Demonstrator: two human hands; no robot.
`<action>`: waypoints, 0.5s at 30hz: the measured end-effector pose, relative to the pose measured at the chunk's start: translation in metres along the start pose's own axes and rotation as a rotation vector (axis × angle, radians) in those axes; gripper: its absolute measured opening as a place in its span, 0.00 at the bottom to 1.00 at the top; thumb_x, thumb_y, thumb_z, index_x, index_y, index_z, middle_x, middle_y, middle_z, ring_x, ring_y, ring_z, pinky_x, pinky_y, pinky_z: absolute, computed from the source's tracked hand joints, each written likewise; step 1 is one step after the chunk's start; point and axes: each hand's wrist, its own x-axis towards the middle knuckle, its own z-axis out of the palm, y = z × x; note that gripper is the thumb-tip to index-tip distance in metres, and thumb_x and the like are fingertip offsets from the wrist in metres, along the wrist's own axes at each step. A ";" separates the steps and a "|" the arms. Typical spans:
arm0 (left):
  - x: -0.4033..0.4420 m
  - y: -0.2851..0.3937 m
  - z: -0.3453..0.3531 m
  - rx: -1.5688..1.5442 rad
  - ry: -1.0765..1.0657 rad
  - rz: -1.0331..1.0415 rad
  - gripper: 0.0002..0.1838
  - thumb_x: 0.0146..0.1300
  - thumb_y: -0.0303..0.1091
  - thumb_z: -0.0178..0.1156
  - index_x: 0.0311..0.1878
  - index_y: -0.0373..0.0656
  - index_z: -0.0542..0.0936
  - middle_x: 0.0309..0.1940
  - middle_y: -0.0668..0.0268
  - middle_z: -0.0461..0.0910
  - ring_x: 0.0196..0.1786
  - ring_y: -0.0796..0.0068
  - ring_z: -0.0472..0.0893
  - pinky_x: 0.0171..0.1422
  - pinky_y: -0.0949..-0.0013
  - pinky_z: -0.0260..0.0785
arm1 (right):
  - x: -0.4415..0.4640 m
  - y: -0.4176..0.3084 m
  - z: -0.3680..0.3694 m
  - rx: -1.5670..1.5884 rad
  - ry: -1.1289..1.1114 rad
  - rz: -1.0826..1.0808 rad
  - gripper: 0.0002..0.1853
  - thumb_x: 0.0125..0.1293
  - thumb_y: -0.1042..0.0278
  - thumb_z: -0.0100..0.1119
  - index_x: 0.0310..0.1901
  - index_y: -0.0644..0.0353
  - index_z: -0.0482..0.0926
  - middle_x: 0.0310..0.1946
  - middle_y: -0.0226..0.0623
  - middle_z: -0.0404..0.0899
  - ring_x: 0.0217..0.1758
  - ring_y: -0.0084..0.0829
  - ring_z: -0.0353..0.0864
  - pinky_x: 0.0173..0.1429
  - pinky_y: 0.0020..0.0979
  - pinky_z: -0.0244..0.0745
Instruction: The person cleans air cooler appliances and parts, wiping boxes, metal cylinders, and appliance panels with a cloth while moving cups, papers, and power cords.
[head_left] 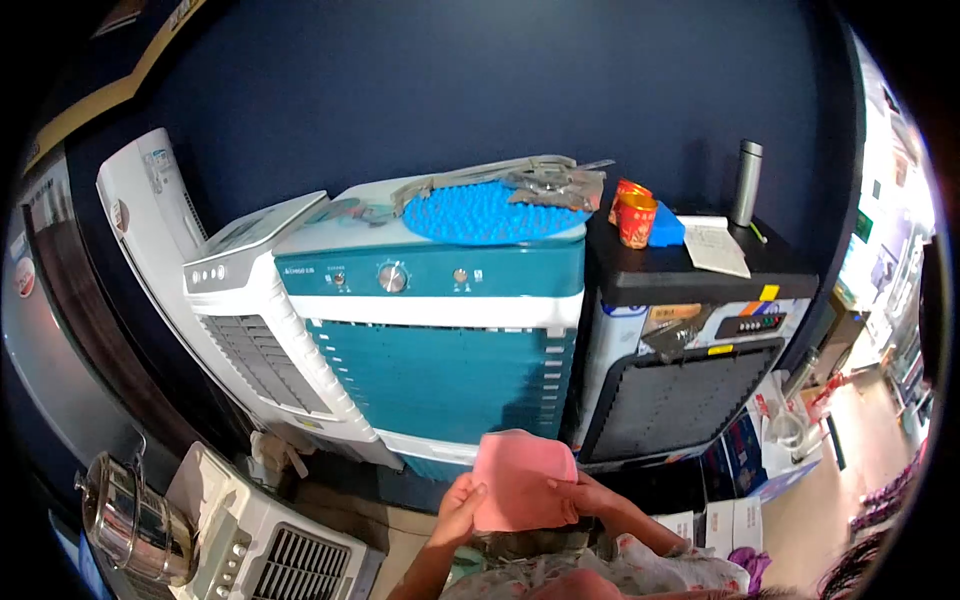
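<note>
A folded pink cloth [522, 478] is held up in front of my body, near the bottom middle of the head view. My left hand [459, 508] grips its left edge, with the thumb on the near face. On the opposite side, my right hand [585, 496] pinches the cloth by its right edge. Both hands are closed, and the fingers behind the cloth are hidden. Beyond the cloth stands a teal and white air cooler [430, 375] with a round knob on its panel.
On the teal cooler lies a blue bumpy mat [490, 213]. A black-topped cooler [690, 400] to the right carries red cups [637, 220], a notepad [715, 248] and a steel flask [746, 185]. Lower left are a steel pot [125, 510] and a small white cooler [255, 545].
</note>
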 end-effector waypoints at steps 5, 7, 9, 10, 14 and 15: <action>0.048 0.009 0.022 -0.069 0.181 -0.432 0.22 0.63 0.35 0.58 0.57 0.36 0.70 0.49 0.61 0.76 0.51 0.73 0.76 0.55 0.70 0.69 | 0.042 -0.007 -0.069 -0.394 -0.193 -0.261 0.27 0.65 0.55 0.56 0.61 0.60 0.66 0.56 0.37 0.71 0.56 0.29 0.71 0.55 0.33 0.70; 0.056 0.021 0.033 -0.114 0.140 -0.434 0.23 0.62 0.34 0.57 0.58 0.34 0.68 0.50 0.60 0.75 0.51 0.71 0.76 0.55 0.69 0.69 | 0.043 -0.043 -0.066 -0.856 -0.196 -0.240 0.22 0.64 0.55 0.57 0.54 0.59 0.73 0.49 0.38 0.77 0.49 0.31 0.76 0.50 0.33 0.72; 0.061 0.037 0.035 -0.108 0.093 -0.389 0.27 0.60 0.31 0.57 0.61 0.33 0.65 0.53 0.58 0.74 0.53 0.69 0.76 0.57 0.66 0.69 | 0.036 -0.098 -0.061 -1.593 -0.117 -0.125 0.17 0.63 0.56 0.58 0.46 0.59 0.79 0.39 0.40 0.81 0.41 0.32 0.81 0.43 0.32 0.75; 0.061 0.042 0.031 -0.083 0.092 -0.358 0.28 0.60 0.31 0.57 0.62 0.33 0.64 0.54 0.57 0.73 0.54 0.68 0.75 0.59 0.66 0.68 | 0.025 -0.123 -0.052 -1.395 0.038 -0.229 0.14 0.62 0.57 0.58 0.42 0.59 0.81 0.34 0.41 0.81 0.36 0.32 0.81 0.40 0.33 0.75; 0.062 0.077 0.027 -0.006 0.064 -0.294 0.32 0.58 0.31 0.58 0.64 0.33 0.60 0.56 0.55 0.71 0.58 0.64 0.73 0.63 0.63 0.63 | 0.028 -0.206 -0.053 -1.146 0.583 -0.881 0.10 0.64 0.66 0.56 0.41 0.62 0.80 0.29 0.38 0.80 0.27 0.25 0.77 0.33 0.26 0.73; 0.061 0.088 0.030 0.005 0.055 -0.293 0.33 0.57 0.30 0.58 0.65 0.33 0.60 0.57 0.54 0.71 0.59 0.63 0.72 0.65 0.63 0.62 | 0.037 -0.232 -0.052 -0.969 0.657 -1.045 0.10 0.64 0.66 0.55 0.41 0.64 0.78 0.23 0.36 0.77 0.24 0.25 0.74 0.30 0.26 0.69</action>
